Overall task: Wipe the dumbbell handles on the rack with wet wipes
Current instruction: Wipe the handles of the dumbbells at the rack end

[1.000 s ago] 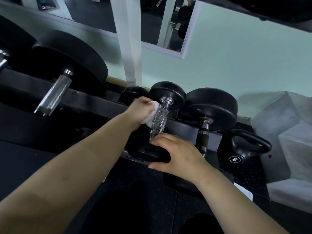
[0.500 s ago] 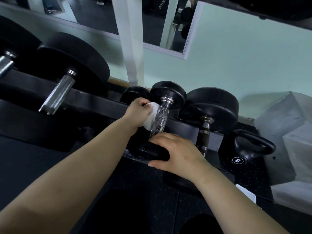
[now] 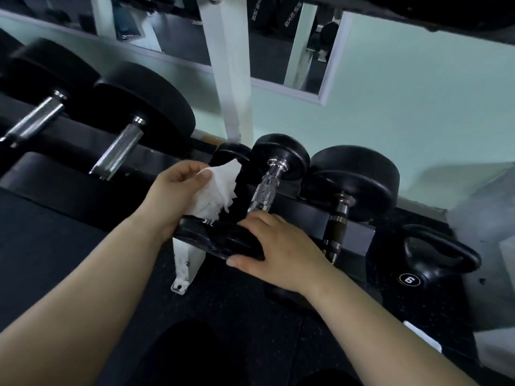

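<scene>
Right hand (image 3: 278,246) clasps the near head of the dumbbell (image 3: 223,238) at the front edge of the rack (image 3: 309,215); brace it against rolling. Left hand (image 3: 175,190) pinches the wipe (image 3: 216,190) just left of the handle (image 3: 263,192), apart from it: wrap it round, then twist along the knurling.

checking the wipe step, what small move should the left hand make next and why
Probably bring the left hand right so the wet wipe wraps the knurled handle: the wipe hangs beside it, apart, while the right hand holds the near head.
</scene>
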Available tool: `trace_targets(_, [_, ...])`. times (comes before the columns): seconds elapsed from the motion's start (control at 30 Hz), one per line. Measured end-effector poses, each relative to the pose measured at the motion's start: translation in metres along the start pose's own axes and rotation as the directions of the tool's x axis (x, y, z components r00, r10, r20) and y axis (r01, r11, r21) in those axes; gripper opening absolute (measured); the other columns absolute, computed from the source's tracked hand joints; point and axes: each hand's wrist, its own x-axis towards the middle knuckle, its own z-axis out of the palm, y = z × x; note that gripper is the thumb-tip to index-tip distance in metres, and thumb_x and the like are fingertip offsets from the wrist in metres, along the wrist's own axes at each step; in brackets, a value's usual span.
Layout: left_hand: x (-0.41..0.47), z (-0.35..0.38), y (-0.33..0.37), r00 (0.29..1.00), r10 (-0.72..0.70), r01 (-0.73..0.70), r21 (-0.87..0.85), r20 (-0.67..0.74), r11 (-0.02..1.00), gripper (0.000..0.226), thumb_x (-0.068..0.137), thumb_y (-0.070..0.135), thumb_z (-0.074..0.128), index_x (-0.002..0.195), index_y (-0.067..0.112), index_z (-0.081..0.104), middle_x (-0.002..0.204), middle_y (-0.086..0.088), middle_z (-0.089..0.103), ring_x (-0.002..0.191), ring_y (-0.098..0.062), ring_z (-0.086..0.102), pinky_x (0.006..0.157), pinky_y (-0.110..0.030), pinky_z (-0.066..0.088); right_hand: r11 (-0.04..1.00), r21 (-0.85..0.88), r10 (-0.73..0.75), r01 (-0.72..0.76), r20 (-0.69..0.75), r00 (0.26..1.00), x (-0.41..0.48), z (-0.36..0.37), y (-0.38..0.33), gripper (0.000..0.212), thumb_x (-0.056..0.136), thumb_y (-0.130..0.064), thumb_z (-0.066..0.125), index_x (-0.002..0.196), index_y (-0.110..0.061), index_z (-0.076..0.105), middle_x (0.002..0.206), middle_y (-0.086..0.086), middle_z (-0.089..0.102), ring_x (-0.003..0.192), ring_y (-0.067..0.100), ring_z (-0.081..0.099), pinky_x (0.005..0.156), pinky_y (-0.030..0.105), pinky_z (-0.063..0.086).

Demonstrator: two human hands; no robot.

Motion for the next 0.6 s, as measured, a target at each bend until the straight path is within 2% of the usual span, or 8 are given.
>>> trace_targets(0.1, [-0.017, 0.002, 0.008, 0.994, 0.087, -0.08, 0.088, -0.072, 0.993, 0.021, 0.086, 0.009, 0.06, 0.071, 0.023, 0.064, 0.054, 0.014, 0.064, 0.05, 0.002, 0.058, 0.05, -0.011, 0.049, 0.995, 0.094, 0.021, -0.012, -0.097, 0.995, -0.004, 0.0, 0.002, 0.06, 0.087, -0.05, 0.048, 0.138, -0.022, 0.03, 0.141, -0.007, 0.034, 0.128, 0.01, 0.03, 0.102, 0.023, 0.028])
trace_targets(0.2, [-0.037, 0.007, 0.021, 0.988, 0.122, -0.107, 0.154, -0.092, 0.982, 0.02, 0.081, 0.006, 0.065, 0.07, 0.022, 0.063, 0.057, 0.01, 0.061, 0.052, 0.0, 0.056, 0.051, -0.013, 0.048, 0.844, 0.536, 0.185, -0.001, -0.29, 0.939, 0.002, -0.012, -0.001, 0.076, 0.083, -0.04, 0.061, 0.142, -0.021, 0.018, 0.146, -0.002, 0.023, 0.133, 0.012, 0.025, 0.108, 0.026, 0.026])
trace_targets(0.27, [-0.048, 0.009, 0.031, 0.985, 0.124, -0.101, 0.191, -0.117, 0.976, 0.021, 0.079, 0.003, 0.066, 0.069, 0.02, 0.059, 0.061, 0.005, 0.057, 0.049, 0.0, 0.054, 0.047, -0.012, 0.046, 0.645, 0.764, 0.239, -0.021, -0.177, 0.955, 0.013, -0.031, -0.004, 0.08, 0.083, -0.033, 0.063, 0.144, -0.022, 0.013, 0.148, 0.001, 0.021, 0.13, 0.012, 0.03, 0.102, 0.024, 0.03])
trace_targets(0.33, [-0.057, 0.013, 0.041, 0.98, 0.145, -0.106, 0.254, -0.139, 0.961, 0.022, 0.079, 0.002, 0.067, 0.067, 0.017, 0.057, 0.064, 0.002, 0.055, 0.053, -0.004, 0.052, 0.047, -0.012, 0.045, 0.42, 0.904, 0.179, -0.085, 0.009, 0.984, 0.022, -0.044, -0.006, 0.067, 0.085, -0.029, 0.06, 0.141, -0.024, 0.023, 0.143, 0.004, 0.034, 0.12, 0.011, 0.042, 0.095, 0.024, 0.04])
trace_targets(0.37, [-0.061, 0.014, 0.045, 0.977, 0.162, -0.116, 0.289, -0.14, 0.95, 0.021, 0.078, 0.003, 0.068, 0.066, 0.017, 0.057, 0.063, 0.003, 0.055, 0.054, -0.005, 0.052, 0.048, -0.012, 0.044, 0.375, 0.919, 0.128, -0.123, 0.081, 0.989, 0.025, -0.048, -0.007, 0.058, 0.084, -0.031, 0.059, 0.136, -0.025, 0.034, 0.137, 0.005, 0.043, 0.117, 0.014, 0.047, 0.096, 0.029, 0.043])
trace_targets(0.43, [-0.06, 0.016, 0.047, 0.972, 0.198, -0.149, 0.321, -0.128, 0.935, 0.021, 0.077, 0.004, 0.069, 0.064, 0.017, 0.06, 0.057, 0.006, 0.057, 0.05, 0.0, 0.052, 0.046, -0.01, 0.043, 0.414, 0.901, 0.05, -0.13, 0.12, 0.992, 0.032, -0.049, -0.007, 0.032, 0.083, -0.029, 0.062, 0.114, -0.025, 0.054, 0.116, 0.004, 0.058, 0.105, 0.017, 0.057, 0.095, 0.036, 0.046])
trace_targets(0.5, [-0.053, 0.015, 0.044, 0.972, 0.207, -0.166, 0.289, -0.114, 0.943, 0.02, 0.077, 0.005, 0.07, 0.064, 0.017, 0.062, 0.055, 0.007, 0.06, 0.051, -0.002, 0.055, 0.046, -0.01, 0.045, 0.462, 0.884, 0.014, -0.069, 0.07, 0.997, 0.041, -0.047, -0.005, 0.009, 0.083, -0.017, 0.063, 0.09, -0.023, 0.06, 0.09, -0.002, 0.064, 0.082, 0.009, 0.062, 0.081, 0.027, 0.05])
trace_targets(0.6, [-0.038, 0.008, 0.034, 0.976, 0.193, -0.166, 0.236, -0.099, 0.957, 0.014, 0.076, 0.007, 0.07, 0.071, 0.019, 0.064, 0.06, 0.009, 0.064, 0.054, -0.001, 0.058, 0.047, -0.009, 0.046, 0.56, 0.828, -0.003, -0.025, 0.032, 0.999, 0.059, -0.051, 0.0, 0.011, 0.084, -0.012, 0.062, 0.079, -0.022, 0.062, 0.073, -0.009, 0.061, 0.065, -0.001, 0.058, 0.064, 0.013, 0.047])
